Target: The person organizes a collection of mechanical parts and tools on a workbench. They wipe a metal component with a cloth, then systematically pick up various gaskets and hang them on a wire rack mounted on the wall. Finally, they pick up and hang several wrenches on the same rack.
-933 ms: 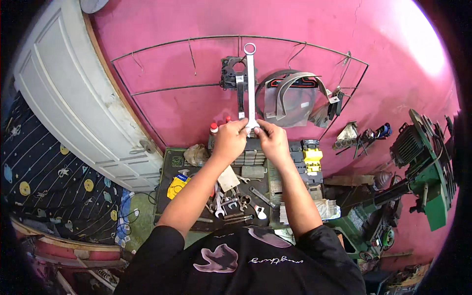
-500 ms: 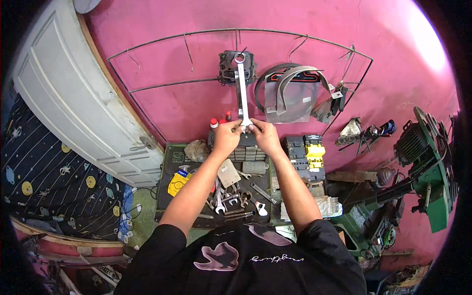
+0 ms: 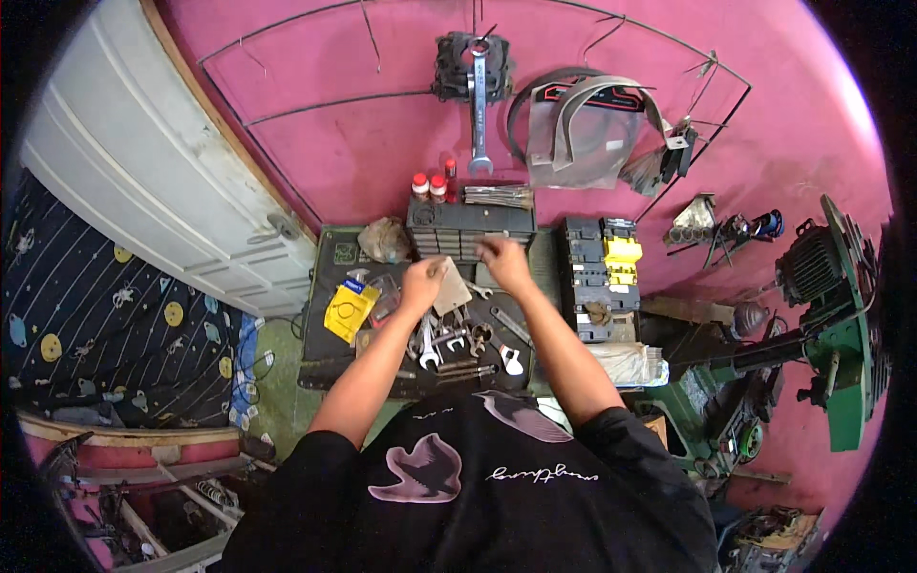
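Note:
A silver combination wrench (image 3: 479, 115) hangs upright on the pink wall, ring end up, in front of a dark gasket-like part (image 3: 457, 69). Both my hands are well below it, over the bench. My left hand (image 3: 422, 285) has its fingers curled in, beside a flat beige box (image 3: 451, 290); I see nothing held in it. My right hand (image 3: 504, 264) is also loosely closed, in front of the small drawer cabinet (image 3: 449, 229), with no object visible in it. Among the tools below my hands lie an open-end wrench (image 3: 429, 349) and an adjustable wrench (image 3: 512, 361).
Red-capped bottles (image 3: 420, 184) and thin metal rods (image 3: 499, 197) top the cabinet. A yellow packet (image 3: 350, 309) lies left on the bench (image 3: 325, 368). Black and yellow cases (image 3: 621, 253) stand at right, near a green machine (image 3: 850, 382). Belts and bands (image 3: 565, 129) hang on the wall.
Both hands have let go of the wrench, which now hangs on the wall, and have dropped toward the bench. My view has tilted down slightly, showing the cabinet top.

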The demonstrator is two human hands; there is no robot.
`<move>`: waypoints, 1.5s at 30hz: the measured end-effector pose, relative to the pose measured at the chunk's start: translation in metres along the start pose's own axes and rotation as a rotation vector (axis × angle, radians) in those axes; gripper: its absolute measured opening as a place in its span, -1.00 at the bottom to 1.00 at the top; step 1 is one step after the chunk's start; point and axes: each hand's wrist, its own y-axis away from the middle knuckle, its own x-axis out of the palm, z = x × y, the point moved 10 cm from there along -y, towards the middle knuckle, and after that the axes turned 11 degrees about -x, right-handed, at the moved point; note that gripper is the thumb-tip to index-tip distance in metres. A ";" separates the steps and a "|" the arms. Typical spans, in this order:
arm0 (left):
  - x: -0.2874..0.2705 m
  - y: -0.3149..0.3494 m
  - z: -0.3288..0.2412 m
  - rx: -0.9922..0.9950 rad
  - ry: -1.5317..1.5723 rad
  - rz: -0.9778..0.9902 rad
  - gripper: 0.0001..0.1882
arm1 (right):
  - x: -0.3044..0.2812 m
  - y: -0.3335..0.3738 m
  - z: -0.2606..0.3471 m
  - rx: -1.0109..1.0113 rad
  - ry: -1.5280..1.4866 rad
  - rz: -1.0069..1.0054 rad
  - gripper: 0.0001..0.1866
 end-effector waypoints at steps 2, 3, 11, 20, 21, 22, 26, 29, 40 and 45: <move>-0.002 0.035 0.065 -0.061 -0.182 -0.025 -0.71 | 0.053 0.054 -0.019 0.154 -0.090 0.217 -0.68; -0.005 0.054 0.107 -0.157 -0.269 -0.067 -0.73 | 0.079 0.083 -0.020 0.239 -0.021 0.340 -0.66; -0.002 0.147 0.138 -0.444 -0.545 0.001 -0.62 | 0.228 0.246 -0.051 0.326 -0.135 0.873 -0.61; -0.007 0.164 0.168 -0.556 -0.473 -0.033 -0.72 | 0.225 0.245 -0.070 0.678 0.045 0.615 -0.46; -0.001 0.167 0.192 -0.632 -0.399 -0.003 -0.73 | 0.216 0.242 -0.067 0.666 0.123 0.548 -0.48; 0.005 0.169 0.216 -0.706 -0.325 0.027 -0.75 | 0.215 0.240 -0.060 0.626 0.115 0.568 -0.47; 0.032 0.189 0.268 -0.974 0.010 0.213 -0.85 | 0.230 0.264 -0.079 0.719 -0.129 0.741 -0.61; 0.048 0.215 0.224 -1.270 0.503 0.606 -0.85 | 0.224 0.293 -0.068 1.069 -0.777 0.721 -0.87; -0.001 0.193 0.043 -0.854 0.480 0.764 -0.83 | 0.091 0.187 0.059 0.631 -0.652 0.844 -0.75; -0.015 0.186 -0.032 -0.554 0.569 0.745 -0.84 | 0.029 0.146 0.109 0.349 -0.486 0.712 -0.73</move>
